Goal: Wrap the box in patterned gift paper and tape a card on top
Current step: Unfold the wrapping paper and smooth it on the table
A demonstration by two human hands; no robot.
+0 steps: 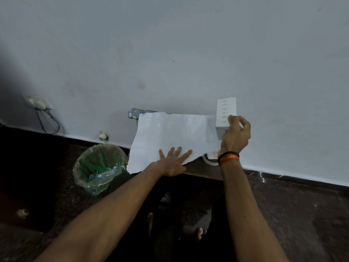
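A sheet of gift paper [170, 137] lies white side up on a small table [200, 170] against the wall. My left hand [173, 161] presses flat on the sheet's near edge with fingers spread. A white box [224, 112] stands upright at the sheet's right end, and my right hand [236, 135] grips its near side. A roll of patterned blue paper [136, 112] lies behind the sheet by the wall. A tape roll [209, 161] and a small card [213, 155] peek out under the sheet near my right wrist.
A green bin with a plastic liner [98, 167] stands on the dark floor left of the table, with paper scraps inside. A wall socket with a cable [39, 103] is at the far left. The pale wall rises directly behind the table.
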